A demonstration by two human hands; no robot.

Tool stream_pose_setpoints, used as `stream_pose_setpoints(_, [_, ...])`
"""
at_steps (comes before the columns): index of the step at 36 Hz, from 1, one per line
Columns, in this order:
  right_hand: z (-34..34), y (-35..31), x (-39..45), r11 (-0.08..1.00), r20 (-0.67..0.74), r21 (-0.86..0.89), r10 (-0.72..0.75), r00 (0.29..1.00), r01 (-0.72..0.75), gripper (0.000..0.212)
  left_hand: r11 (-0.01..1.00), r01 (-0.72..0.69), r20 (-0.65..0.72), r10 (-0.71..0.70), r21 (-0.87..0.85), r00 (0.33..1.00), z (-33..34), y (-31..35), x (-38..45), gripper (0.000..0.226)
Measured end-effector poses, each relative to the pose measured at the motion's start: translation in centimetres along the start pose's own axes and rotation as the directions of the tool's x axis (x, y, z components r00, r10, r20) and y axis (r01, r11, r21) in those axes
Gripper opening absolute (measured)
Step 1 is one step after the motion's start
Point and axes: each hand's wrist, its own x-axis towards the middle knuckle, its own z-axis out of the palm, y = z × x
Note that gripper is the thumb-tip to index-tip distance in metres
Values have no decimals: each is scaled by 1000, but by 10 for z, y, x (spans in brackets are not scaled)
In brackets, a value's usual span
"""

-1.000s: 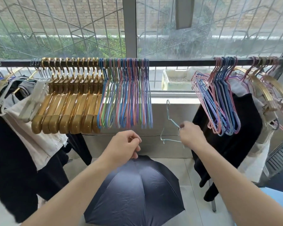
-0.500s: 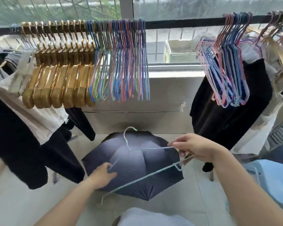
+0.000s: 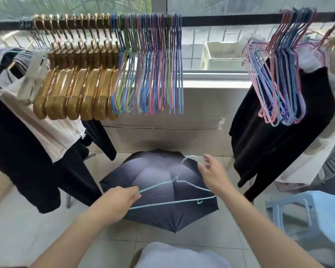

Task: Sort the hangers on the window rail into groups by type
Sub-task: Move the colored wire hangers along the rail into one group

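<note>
My left hand (image 3: 118,200) grips one end of a pale blue wire hanger (image 3: 174,192), held low and level, hook up. On the window rail (image 3: 220,20) hang gold hangers (image 3: 75,93), then coloured wire hangers (image 3: 149,74); a looser wire bunch (image 3: 278,84) hangs rightward.

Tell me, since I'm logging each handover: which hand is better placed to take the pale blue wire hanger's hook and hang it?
Right. The right hand is open beside the hook of the pale blue wire hanger. The left hand pinches its shoulder end.
</note>
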Motion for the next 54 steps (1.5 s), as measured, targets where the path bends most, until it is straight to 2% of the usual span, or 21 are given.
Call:
stream_pose_setpoints(3, [27,-18,-13,956,37,292,-38,999,25,73,998,-19,-68,22,55,997,5,19,-1,24])
stream_pose_setpoints(5, [35,-27,-17,915,17,403,-15,1000,7,72,998,-22,-108,28,60,994,6,29,-1,23])
stream_pose_setpoints(7, [37,-30,-20,919,-98,391,-11,995,49,74,997,-40,-131,48,64,990,6,38,-3,23])
stream_pose_setpoints(10, [29,-30,-19,918,-226,391,26,974,66,98,993,-74,-133,86,96,987,5,47,-5,23])
stream_pose_setpoints(13, [22,-28,-14,924,-215,381,54,975,33,106,987,-94,-103,108,131,989,4,54,-6,21])
stream_pose_setpoints(15, [22,-27,-11,952,-213,305,61,975,7,96,987,-102,-95,114,127,989,4,61,-8,18])
stream_pose_setpoints(18, [19,-29,-8,973,-300,230,100,949,-30,56,977,-110,-134,136,184,982,0,72,-13,19])
stream_pose_setpoints(21, [13,-33,-8,989,-329,130,112,938,-73,37,979,-100,-179,132,178,975,-5,78,-17,20])
stream_pose_setpoints(25, [9,-38,-10,993,-348,95,104,932,-75,25,989,-108,-167,123,97,978,-11,81,-15,21])
stream_pose_setpoints(29, [-3,-46,-6,993,-354,116,71,932,-31,21,983,-73,23,78,-170,997,-10,71,-9,29])
stream_pose_setpoints(31, [-9,-47,-1,986,-272,166,63,960,-18,31,949,-38,163,93,-313,982,-15,65,-13,31])
stream_pose_setpoints(34, [-25,-51,-2,982,-39,181,55,998,-47,93,891,17,236,101,-453,967,-25,69,-16,32])
stream_pose_setpoints(35, [-31,-53,-4,984,-13,171,45,999,-42,102,837,66,233,75,-544,970,-27,71,-13,31])
stream_pose_setpoints(38, [-40,-54,-10,984,-8,155,90,996,-88,85,590,241,251,-66,-771,966,-37,88,-4,24])
stream_pose_setpoints(41, [-41,-54,-25,952,181,183,213,960,-246,65,409,284,259,-116,-867,959,-52,117,10,24])
stream_pose_setpoints(43, [-42,-56,-42,888,342,312,227,912,-338,61,367,247,233,-83,-897,969,-60,141,20,27])
stream_pose_setpoints(45, [-46,-63,-57,855,432,396,149,890,-336,54,358,227,230,-35,-906,973,-67,165,30,27])
stream_pose_setpoints(47, [-55,-74,-68,862,424,425,80,902,-276,40,293,220,239,32,-930,970,-76,186,38,30])
stream_pose_setpoints(49, [-71,-81,-74,880,347,429,47,936,-204,23,224,207,232,89,-952,969,-84,203,46,37])
stream_pose_setpoints(52, [-97,-80,-76,856,267,496,10,964,-147,33,184,181,206,131,-966,970,-93,225,50,37])
stream_pose_setpoints(54, [-109,-79,-79,850,234,512,6,972,-128,35,199,157,189,157,-967,969,-100,242,48,34])
